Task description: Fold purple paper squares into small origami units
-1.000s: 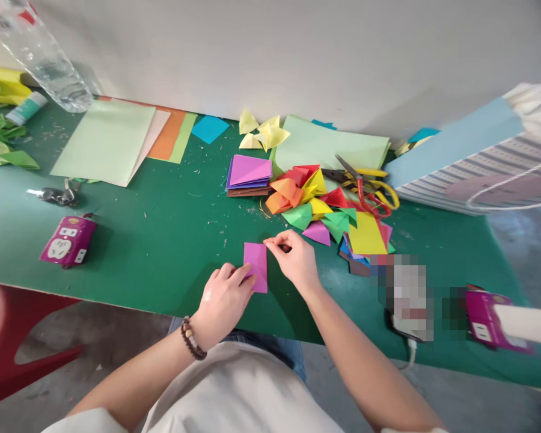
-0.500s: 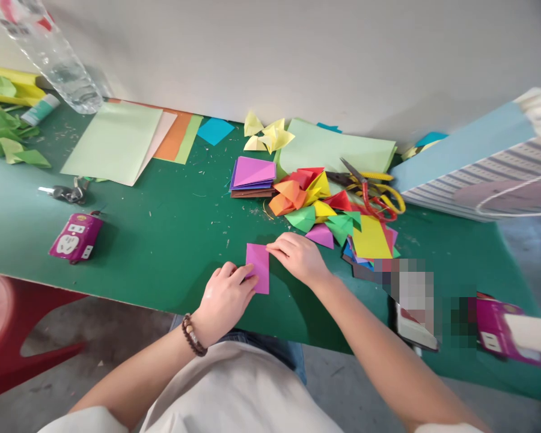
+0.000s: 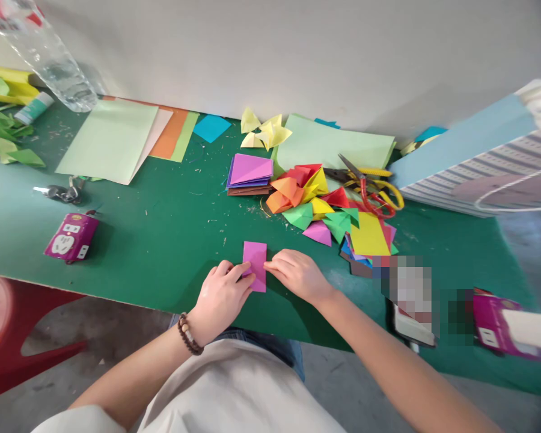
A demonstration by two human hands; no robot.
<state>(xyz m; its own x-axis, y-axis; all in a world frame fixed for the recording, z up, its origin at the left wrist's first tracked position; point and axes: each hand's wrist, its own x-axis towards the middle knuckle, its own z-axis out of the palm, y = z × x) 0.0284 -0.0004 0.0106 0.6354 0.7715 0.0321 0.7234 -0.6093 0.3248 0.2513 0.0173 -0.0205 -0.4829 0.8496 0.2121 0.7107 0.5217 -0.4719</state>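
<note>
Magenta paper (image 3: pixel 255 267) lies flat on the green table (image 3: pixel 139 252), my left hand's (image 3: pixel 220 297) fingers at its 9 o'clock edge. My right hand (image 3: pixel 297 276) has released its pinch, fingers pressed together against the 3 o'clock edge.

Magenta paper (image 3: pixel 258 264): small rectangle, long edges running away from me, lying flat on the green table (image 3: pixel 153 264). Left edge partly covered; any creases too faint to tell from here.
</note>
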